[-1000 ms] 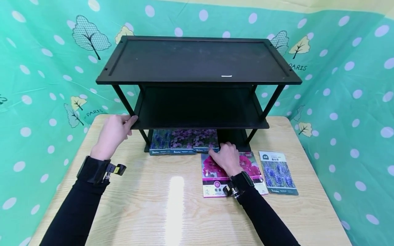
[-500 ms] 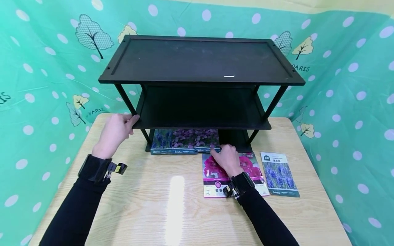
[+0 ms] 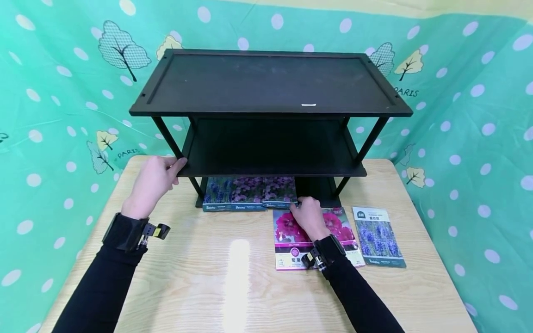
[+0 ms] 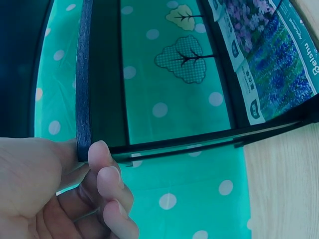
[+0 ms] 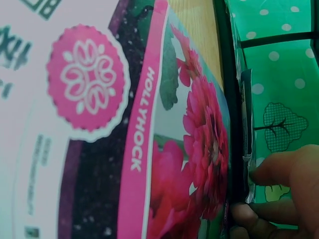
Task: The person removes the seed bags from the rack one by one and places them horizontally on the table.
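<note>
My left hand (image 3: 153, 183) pinches the front left corner of the middle tier of a black three-tier shelf (image 3: 270, 83). In the left wrist view its fingers curl by the board's edge (image 4: 83, 74). On the bottom tier several seed packets lie side by side: blue flowers (image 3: 218, 192) at the left, purple flowers (image 3: 247, 190) beside them. My right hand (image 3: 309, 216) is at the front right corner of the rightmost purple-flower seed packet (image 3: 279, 189). In the right wrist view the thumb and curled fingers meet at that packet's edge (image 5: 247, 119).
A large pink hollyhock seed packet (image 3: 291, 231) lies on the table (image 3: 187, 277) beneath my right wrist. Right of it lies a lavender seed packet (image 3: 379, 236). Green dotted cloth (image 3: 458, 138) hangs behind and at both sides.
My right thumb has slid slightly right, from the front edge of the rightmost purple-flower packet to its corner. My left hand keeps its hold on the shelf.
</note>
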Demonstrator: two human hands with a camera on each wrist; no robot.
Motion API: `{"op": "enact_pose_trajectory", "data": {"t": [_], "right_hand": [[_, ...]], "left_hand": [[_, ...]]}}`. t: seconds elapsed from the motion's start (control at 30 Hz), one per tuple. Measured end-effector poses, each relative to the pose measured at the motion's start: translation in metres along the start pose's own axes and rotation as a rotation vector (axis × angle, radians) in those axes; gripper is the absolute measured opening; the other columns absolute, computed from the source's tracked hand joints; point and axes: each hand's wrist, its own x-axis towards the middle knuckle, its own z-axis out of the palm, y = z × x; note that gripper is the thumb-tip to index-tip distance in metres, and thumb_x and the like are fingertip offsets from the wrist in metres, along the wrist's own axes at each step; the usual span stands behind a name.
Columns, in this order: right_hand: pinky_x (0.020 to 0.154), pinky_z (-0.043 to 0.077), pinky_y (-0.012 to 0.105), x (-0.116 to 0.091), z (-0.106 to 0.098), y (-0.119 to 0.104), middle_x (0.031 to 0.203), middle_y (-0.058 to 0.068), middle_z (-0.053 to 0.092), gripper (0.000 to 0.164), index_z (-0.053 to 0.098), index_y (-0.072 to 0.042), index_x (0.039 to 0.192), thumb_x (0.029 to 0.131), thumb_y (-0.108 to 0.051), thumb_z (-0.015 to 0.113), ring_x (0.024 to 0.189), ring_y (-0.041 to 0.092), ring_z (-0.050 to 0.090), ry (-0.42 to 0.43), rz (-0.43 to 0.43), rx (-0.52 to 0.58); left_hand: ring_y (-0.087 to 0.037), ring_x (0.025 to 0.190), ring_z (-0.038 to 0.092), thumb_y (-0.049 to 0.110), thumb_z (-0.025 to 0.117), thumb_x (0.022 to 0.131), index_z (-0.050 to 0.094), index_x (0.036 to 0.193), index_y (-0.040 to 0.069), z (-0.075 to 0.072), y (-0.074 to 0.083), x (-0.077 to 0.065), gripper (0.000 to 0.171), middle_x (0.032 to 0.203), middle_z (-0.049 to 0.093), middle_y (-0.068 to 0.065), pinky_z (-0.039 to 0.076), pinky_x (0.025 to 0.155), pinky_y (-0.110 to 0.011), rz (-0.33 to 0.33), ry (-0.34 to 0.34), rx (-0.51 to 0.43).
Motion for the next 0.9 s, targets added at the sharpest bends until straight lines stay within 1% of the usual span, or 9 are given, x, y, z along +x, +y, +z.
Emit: {"op": "enact_pose_trajectory", "data": {"t": [0.1,0.33,0.5,0.57,0.67,0.8,0.9], "right_hand": [[0.052,0.04,0.029,0.0002,-0.0004,-0.0001,0.062,0.004,0.058,0.021,0.075,0.004,0.104,0.098,-0.015,0.067,0.055,0.015,0.055,0.001,0.001,0.01],[0.057,0.042,0.031,0.0021,-0.0018,-0.0011,0.065,0.006,0.061,0.016,0.077,0.003,0.099,0.096,-0.012,0.07,0.06,0.016,0.055,0.018,-0.022,0.015],[0.063,0.049,0.033,0.0012,-0.0041,-0.0038,0.084,0.013,0.071,0.022,0.076,0.005,0.11,0.096,-0.011,0.072,0.07,0.019,0.061,0.018,0.003,0.031],[0.066,0.052,0.036,0.0008,-0.0047,-0.004,0.091,0.016,0.073,0.023,0.075,0.006,0.112,0.096,-0.011,0.072,0.074,0.021,0.065,0.017,0.009,0.036],[0.07,0.055,0.039,0.0005,-0.005,-0.0042,0.096,0.018,0.075,0.025,0.074,0.006,0.113,0.096,-0.011,0.071,0.078,0.022,0.068,0.019,0.016,0.048],[0.071,0.057,0.039,-0.001,-0.0049,-0.0038,0.099,0.019,0.075,0.025,0.074,0.007,0.113,0.096,-0.011,0.071,0.079,0.023,0.07,0.006,0.033,0.06],[0.07,0.057,0.039,-0.0017,-0.0053,-0.0033,0.097,0.02,0.075,0.023,0.073,0.008,0.111,0.096,-0.009,0.07,0.077,0.024,0.07,0.004,0.028,0.069]], "left_hand": [[-0.025,0.053,0.052,0.041,0.046,0.112,0.06,0.07,0.009,0.0005,0.0004,-0.0005,0.054,0.061,0.059,-0.006,0.035,0.049,-0.036,0.003,0.006,0.01],[-0.024,0.054,0.053,0.04,0.047,0.111,0.06,0.07,0.009,0.0008,0.0001,-0.0018,0.054,0.062,0.059,-0.006,0.035,0.05,-0.036,-0.001,0.014,0.003],[-0.024,0.056,0.054,0.041,0.047,0.111,0.061,0.071,0.008,-0.0003,0.0013,-0.0002,0.054,0.063,0.06,-0.006,0.037,0.051,-0.035,0.001,0.012,0.006],[-0.024,0.056,0.054,0.041,0.047,0.111,0.061,0.071,0.008,-0.0009,0.0022,0.0006,0.054,0.063,0.06,-0.006,0.037,0.051,-0.036,-0.009,0.014,0.006],[-0.025,0.057,0.055,0.041,0.047,0.111,0.061,0.072,0.007,-0.0016,0.0027,0.0012,0.054,0.064,0.06,-0.007,0.037,0.052,-0.036,-0.008,0.013,0.008],[-0.025,0.055,0.054,0.043,0.045,0.112,0.06,0.072,0.008,-0.002,0.0022,-0.0006,0.055,0.063,0.059,-0.006,0.036,0.051,-0.036,-0.011,-0.006,0.01],[-0.025,0.055,0.054,0.044,0.044,0.112,0.06,0.071,0.009,-0.0021,0.0029,-0.0008,0.056,0.062,0.058,-0.006,0.036,0.051,-0.037,-0.013,-0.008,0.0]]}}
